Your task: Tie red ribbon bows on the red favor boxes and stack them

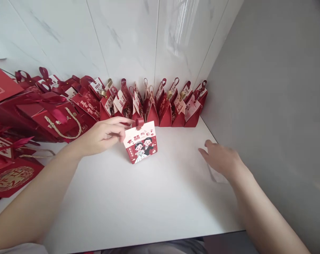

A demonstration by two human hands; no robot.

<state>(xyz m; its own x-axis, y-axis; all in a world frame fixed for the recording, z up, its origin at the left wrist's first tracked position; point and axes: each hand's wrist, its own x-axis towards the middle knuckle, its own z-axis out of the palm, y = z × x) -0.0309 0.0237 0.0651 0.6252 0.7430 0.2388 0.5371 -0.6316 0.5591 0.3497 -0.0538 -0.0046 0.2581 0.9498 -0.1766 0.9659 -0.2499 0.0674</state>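
Observation:
A small red and cream wedding gift box stands slightly tilted near the middle of the white table, a dark red ribbon loop on its top. Its front shows a cartoon bride and groom. My left hand grips it at the upper left edge, thumb and fingers closing on the corner. Over at the right, my right hand hovers above the table, its thumb and forefinger apart and the other fingers partly hidden. Just below that hand lies something flat and whitish, mostly covered.
Similar gift boxes with ribbon loops line the tiled wall. At left, red gift bags with rope handles and bows crowd the white table. A grey panel bounds the right side.

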